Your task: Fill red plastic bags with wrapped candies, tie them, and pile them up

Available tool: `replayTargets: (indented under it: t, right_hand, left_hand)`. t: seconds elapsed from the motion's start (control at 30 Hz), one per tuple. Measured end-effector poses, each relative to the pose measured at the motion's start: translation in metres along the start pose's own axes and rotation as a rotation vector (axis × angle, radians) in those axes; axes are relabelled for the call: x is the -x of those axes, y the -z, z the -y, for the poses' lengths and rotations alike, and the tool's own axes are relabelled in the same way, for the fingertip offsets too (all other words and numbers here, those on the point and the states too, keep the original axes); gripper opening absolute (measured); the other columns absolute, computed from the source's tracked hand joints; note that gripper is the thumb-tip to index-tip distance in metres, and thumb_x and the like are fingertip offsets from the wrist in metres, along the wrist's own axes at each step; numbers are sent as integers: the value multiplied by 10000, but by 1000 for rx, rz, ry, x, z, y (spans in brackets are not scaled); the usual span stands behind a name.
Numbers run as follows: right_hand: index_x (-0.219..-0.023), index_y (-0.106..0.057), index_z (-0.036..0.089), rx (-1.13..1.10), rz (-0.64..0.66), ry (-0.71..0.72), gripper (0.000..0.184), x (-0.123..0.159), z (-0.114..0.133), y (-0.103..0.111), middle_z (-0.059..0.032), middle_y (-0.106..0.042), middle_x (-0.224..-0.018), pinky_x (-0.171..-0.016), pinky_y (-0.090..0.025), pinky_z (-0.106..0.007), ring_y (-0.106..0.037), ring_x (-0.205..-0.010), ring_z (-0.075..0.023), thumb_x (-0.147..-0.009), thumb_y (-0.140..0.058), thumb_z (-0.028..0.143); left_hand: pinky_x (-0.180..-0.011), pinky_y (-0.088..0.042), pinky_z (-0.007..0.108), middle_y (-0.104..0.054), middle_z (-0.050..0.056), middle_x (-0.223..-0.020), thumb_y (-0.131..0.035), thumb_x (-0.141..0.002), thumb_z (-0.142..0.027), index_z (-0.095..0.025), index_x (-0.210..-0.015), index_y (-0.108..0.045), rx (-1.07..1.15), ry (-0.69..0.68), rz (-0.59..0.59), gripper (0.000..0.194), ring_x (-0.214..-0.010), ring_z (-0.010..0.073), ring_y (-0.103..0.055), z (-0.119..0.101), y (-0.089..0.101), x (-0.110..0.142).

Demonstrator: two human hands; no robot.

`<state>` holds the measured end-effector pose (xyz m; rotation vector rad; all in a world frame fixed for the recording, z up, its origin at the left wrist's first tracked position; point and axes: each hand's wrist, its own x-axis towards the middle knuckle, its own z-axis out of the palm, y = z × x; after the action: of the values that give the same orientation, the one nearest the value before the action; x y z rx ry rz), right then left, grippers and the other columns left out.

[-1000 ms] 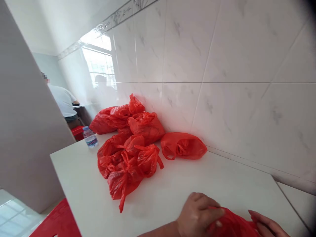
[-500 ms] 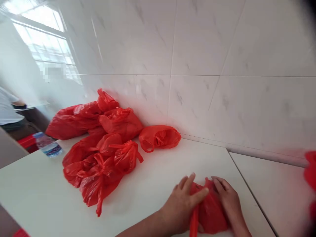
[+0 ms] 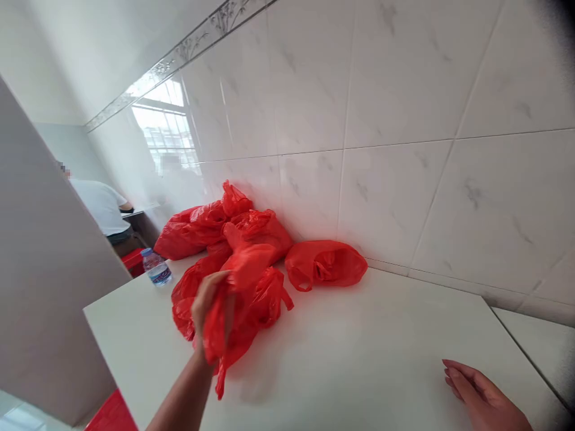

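Observation:
My left hand (image 3: 209, 308) is closed around a red plastic bag (image 3: 245, 269), lifted over the pile and blurred by motion. Behind and below it lie several knotted red plastic bags (image 3: 188, 230), heaped on the white table (image 3: 359, 335); the raised bag hides part of them. A separate red plastic bag (image 3: 344, 263) rests against the wall, its mouth gaping. At the lower right, my right hand (image 3: 480, 392) hovers low over the tabletop with thumb and fingers drawn together. I see nothing in it.
A water bottle (image 3: 156, 267) stands at the table's far left edge. The tiled wall (image 3: 399, 197) borders the back, and a grey partition (image 3: 49, 257) rises on the left. A person in a white shirt (image 3: 101, 203) sits beyond. Something red (image 3: 112, 413) is on the floor.
My left hand has carried the red bag from the front right to above the pile. My right hand has let go of it. The view has swung, so the table sits further right.

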<state>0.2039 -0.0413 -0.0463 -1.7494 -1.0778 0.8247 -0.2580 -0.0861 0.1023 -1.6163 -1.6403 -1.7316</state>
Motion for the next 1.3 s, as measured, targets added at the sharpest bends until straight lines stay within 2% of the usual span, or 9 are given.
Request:
replayTargets:
  t: [0.07,0.17,0.23,0.4,0.6,0.77,0.9,1.1,1.3]
  right_hand:
    - [-969,-662,242,29,-1,5,402,4,7,0,-64,-716,-998,-751,-503,-354,-664,-939,-282,-714,-541,528]
    - [-985,-652,249,45,0,-9,407,9,13,-1,-56,-701,-1039,-764,-484,-350,-642,-983,-274,-723,-520,531]
    - [-993,-642,258,50,20,-30,405,11,16,-2,-45,-690,-1057,-767,-479,-339,-625,-1007,-258,-734,-505,537]
    - [-992,-618,271,105,27,-9,367,17,26,-6,-18,-660,-1098,-791,-467,-325,-597,-1010,-223,-779,-450,517]
    - [-944,-630,266,124,29,43,329,22,30,-11,-8,-663,-1084,-803,-466,-327,-596,-978,-216,-791,-439,486]
    - [-917,-645,263,63,5,60,307,24,33,-10,-7,-679,-1033,-774,-480,-321,-607,-932,-214,-784,-458,466]
    - [-877,-653,258,30,-1,76,295,27,39,-8,-8,-694,-943,-697,-491,-320,-627,-825,-212,-783,-462,463]
    - [-895,-641,256,14,13,61,296,29,42,-7,-8,-692,-912,-668,-494,-311,-624,-784,-204,-801,-448,460]
    - [-899,-651,253,6,2,73,303,30,44,-7,-15,-687,-956,-692,-495,-319,-617,-812,-207,-801,-449,456]
  left_hand:
    - [-941,-432,415,-590,85,-1155,-532,-832,-328,-215,-1194,-516,-228,91,-12,379,-1073,261,-550,37,8,-7]
    - [-983,-364,563,-502,157,-1321,-587,-764,-418,-168,-1233,-505,-547,272,362,538,-1254,387,-406,77,5,-7]
    - [-969,-332,637,-375,173,-1436,-551,-780,-486,-173,-1280,-477,-677,307,441,594,-1332,436,-269,83,-2,-2]
    - [-1070,-294,524,-386,127,-1419,-485,-854,-430,-187,-1233,-520,-513,-69,222,451,-1346,322,-299,33,-37,2]
    - [-925,-482,344,-594,60,-1189,-471,-875,-253,-224,-1087,-622,-73,-261,680,262,-1075,196,-579,-26,-140,-15]
    - [-895,-492,369,-612,87,-1157,-495,-904,-266,-208,-1107,-605,-160,-301,876,238,-1018,188,-592,-46,-228,-29]
    - [-852,-502,424,-561,94,-1197,-537,-891,-331,-173,-1159,-552,-362,-245,959,311,-1009,207,-579,-48,-267,-34]
    - [-823,-515,415,-564,93,-1181,-554,-881,-328,-163,-1183,-533,-539,-169,1086,345,-993,212,-587,-34,-284,-30]
    - [-820,-514,408,-576,87,-1159,-546,-886,-338,-166,-1163,-544,-409,-278,1045,325,-977,201,-591,-41,-271,-39]
